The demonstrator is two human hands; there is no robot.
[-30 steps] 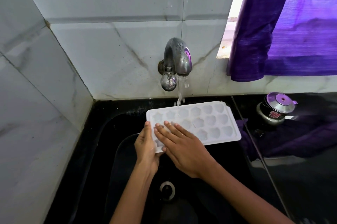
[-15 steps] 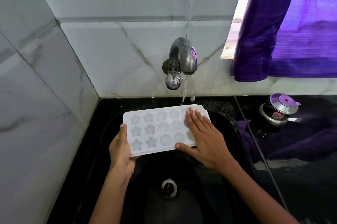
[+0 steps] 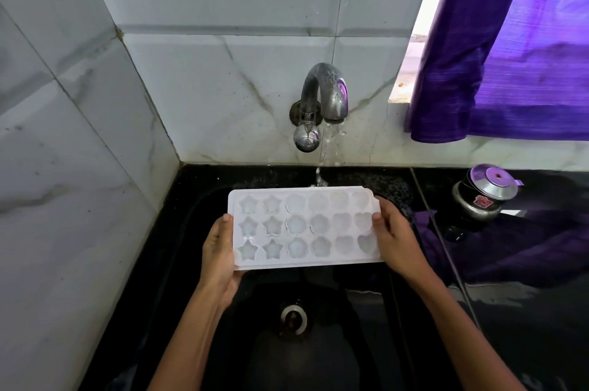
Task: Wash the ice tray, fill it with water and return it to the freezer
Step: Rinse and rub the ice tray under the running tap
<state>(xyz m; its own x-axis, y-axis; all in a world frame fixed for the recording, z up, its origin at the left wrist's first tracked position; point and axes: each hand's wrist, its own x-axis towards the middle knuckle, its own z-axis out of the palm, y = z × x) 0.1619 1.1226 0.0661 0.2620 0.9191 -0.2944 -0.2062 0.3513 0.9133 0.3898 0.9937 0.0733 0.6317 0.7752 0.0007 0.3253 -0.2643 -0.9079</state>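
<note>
Tap (image 3: 322, 97) overhangs sink (image 3: 197, 218) rear; cooker (image 3: 484, 196) crowds right counter.

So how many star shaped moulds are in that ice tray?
6, all at the left end of the ice tray, in two columns of three rows beside the left hand. The other cavities are rounder shapes; none looks hidden.

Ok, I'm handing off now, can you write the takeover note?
Left hand grips the tray's left end; right hand grips the right end.
Tray is held roughly level over the black sink, cavities up, just in front of the tap.
Tap is running; the stream falls at the tray's far edge.
Done: tray at the sink, under water. Whether washing is finished, and how full the cavities are, cannot be told.
Left: fill every cavity, shut the tap, carry the tray to the freezer.
</note>
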